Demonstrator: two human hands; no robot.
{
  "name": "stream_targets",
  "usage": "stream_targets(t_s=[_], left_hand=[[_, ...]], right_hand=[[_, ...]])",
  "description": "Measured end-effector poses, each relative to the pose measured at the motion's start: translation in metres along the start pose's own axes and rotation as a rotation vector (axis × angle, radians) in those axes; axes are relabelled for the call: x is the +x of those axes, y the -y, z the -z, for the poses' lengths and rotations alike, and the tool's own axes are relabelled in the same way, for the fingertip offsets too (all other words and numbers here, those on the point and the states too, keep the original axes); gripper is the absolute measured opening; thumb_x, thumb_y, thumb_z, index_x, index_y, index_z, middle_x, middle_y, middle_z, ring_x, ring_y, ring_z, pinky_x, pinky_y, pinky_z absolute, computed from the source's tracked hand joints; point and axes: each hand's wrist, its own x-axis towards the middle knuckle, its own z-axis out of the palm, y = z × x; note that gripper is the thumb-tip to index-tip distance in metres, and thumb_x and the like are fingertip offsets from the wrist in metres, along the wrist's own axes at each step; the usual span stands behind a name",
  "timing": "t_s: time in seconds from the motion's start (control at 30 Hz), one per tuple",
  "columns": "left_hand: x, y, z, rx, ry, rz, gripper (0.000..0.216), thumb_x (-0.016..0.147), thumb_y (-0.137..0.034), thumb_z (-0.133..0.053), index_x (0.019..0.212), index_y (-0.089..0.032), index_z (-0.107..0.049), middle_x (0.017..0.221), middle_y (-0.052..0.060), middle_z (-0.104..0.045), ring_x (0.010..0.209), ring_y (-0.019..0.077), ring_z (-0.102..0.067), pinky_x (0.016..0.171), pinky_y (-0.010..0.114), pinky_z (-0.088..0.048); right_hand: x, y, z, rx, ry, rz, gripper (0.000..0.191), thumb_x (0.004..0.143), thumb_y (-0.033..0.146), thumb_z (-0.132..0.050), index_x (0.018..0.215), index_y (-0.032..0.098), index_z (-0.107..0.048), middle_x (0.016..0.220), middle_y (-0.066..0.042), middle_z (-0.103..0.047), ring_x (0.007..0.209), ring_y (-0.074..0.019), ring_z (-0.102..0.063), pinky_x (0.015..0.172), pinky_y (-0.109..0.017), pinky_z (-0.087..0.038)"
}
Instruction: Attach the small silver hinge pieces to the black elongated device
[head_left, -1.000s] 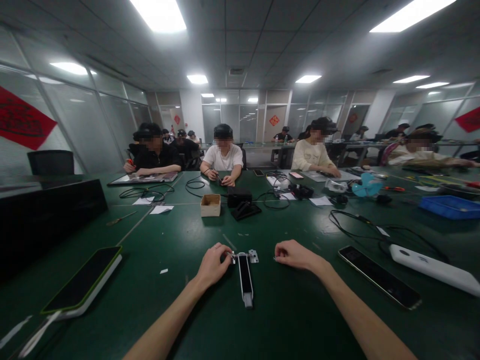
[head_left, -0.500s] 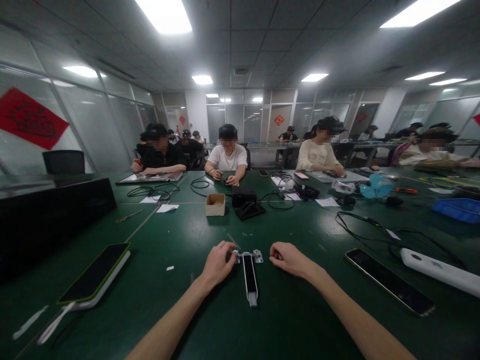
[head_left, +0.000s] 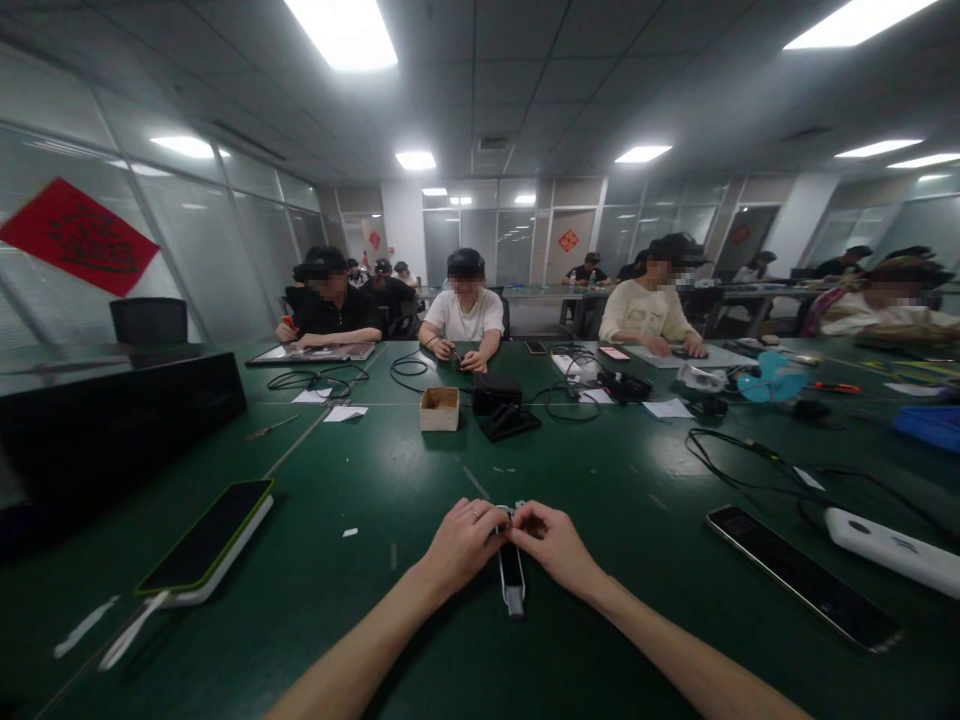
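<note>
On the green table in front of me lies a metal hinge [head_left: 511, 570], a long dark arm in a pale frame with a grey end pointing toward me. My left hand [head_left: 466, 535] is closed on its far end from the left, thumb and fingers bent over the metal. From the right, my right hand [head_left: 556, 545] pinches at the same far end, its fingertips almost meeting the left ones. What the right fingers hold is too small and covered to make out. The fingers hide most of the hinge's far plates.
Right of my arms lie a dark phone [head_left: 802, 575], a white power strip [head_left: 892, 545] and black cables. A phone with a green edge [head_left: 206, 535] rests on a white slab at left. Ahead stand a small cardboard box [head_left: 439, 410] and a black box [head_left: 496, 392]. Several people sit across.
My right hand has moved left from beside the hinge onto its far end. The left hand has shifted inward over the metal. The whole view has turned slightly left.
</note>
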Motion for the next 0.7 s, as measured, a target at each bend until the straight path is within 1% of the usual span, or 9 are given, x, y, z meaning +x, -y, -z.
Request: stream_targets(t_s=[0.17,0.27,0.33,0.47,0.57,0.63,0.7], left_hand=[[0.000,0.003,-0.005,0.019,-0.114,-0.080,0.009,0.093,-0.021,-0.049,0.093,-0.018,-0.058,0.091,0.004,-0.066,0.081,0.0158,-0.060,0.071,0.028,-0.040],[0.000,0.004,-0.007,0.001,-0.151,-0.076,0.006,0.090,-0.018,-0.053,0.093,-0.019,-0.058,0.091,0.003,-0.066,0.081,0.0158,-0.060,0.071,0.028,-0.041],[0.000,0.005,-0.007,-0.022,-0.157,-0.053,0.008,0.089,-0.017,-0.054,0.095,-0.019,-0.059,0.093,0.004,-0.067,0.084,0.0160,-0.061,0.074,0.028,-0.042],[0.000,0.008,-0.004,-0.057,-0.111,-0.008,0.018,0.089,-0.019,-0.053,0.105,-0.021,-0.060,0.097,0.005,-0.067,0.087,0.0162,-0.061,0.076,0.028,-0.044],[0.000,0.017,0.000,-0.071,-0.070,0.057,0.018,0.088,-0.017,-0.053,0.102,-0.022,-0.063,0.097,0.003,-0.066,0.089,0.0169,-0.059,0.079,0.029,-0.044],[0.000,0.027,0.002,-0.108,-0.055,0.159,0.015,0.087,-0.019,-0.055,0.098,-0.021,-0.065,0.096,0.002,-0.066,0.089,0.0168,-0.059,0.079,0.028,-0.044],[-0.001,0.036,0.002,-0.153,-0.028,0.251,0.014,0.088,-0.023,-0.055,0.097,-0.021,-0.066,0.095,0.002,-0.065,0.087,0.0166,-0.058,0.077,0.027,-0.045]], right_hand=[[0.001,-0.006,0.001,-0.003,-0.024,0.009,0.024,0.075,0.040,-0.065,0.076,0.018,-0.058,0.073,0.001,-0.058,0.068,-0.0132,-0.055,0.065,-0.025,-0.047],[0.001,-0.005,0.001,-0.058,-0.043,0.041,0.021,0.076,0.038,-0.064,0.076,0.017,-0.061,0.074,0.000,-0.059,0.067,-0.0131,-0.054,0.063,-0.025,-0.045],[0.000,-0.001,0.001,-0.126,-0.047,0.079,0.017,0.078,0.035,-0.063,0.078,0.018,-0.063,0.075,0.000,-0.060,0.067,-0.0134,-0.054,0.063,-0.025,-0.045],[-0.003,0.008,0.003,-0.242,-0.018,0.145,0.013,0.080,0.029,-0.060,0.086,0.018,-0.065,0.081,-0.002,-0.062,0.070,-0.0143,-0.056,0.065,-0.027,-0.046],[-0.003,0.012,0.008,-0.311,-0.022,0.159,0.015,0.082,0.027,-0.056,0.090,0.018,-0.064,0.086,-0.004,-0.063,0.074,-0.0154,-0.057,0.068,-0.028,-0.047],[-0.001,0.012,0.013,-0.373,-0.040,0.158,0.016,0.084,0.027,-0.053,0.091,0.018,-0.064,0.087,-0.004,-0.063,0.075,-0.0160,-0.057,0.067,-0.029,-0.048],[0.002,0.010,0.020,-0.434,-0.069,0.143,0.017,0.085,0.027,-0.050,0.090,0.019,-0.064,0.088,-0.005,-0.063,0.075,-0.0165,-0.057,0.067,-0.030,-0.048]])
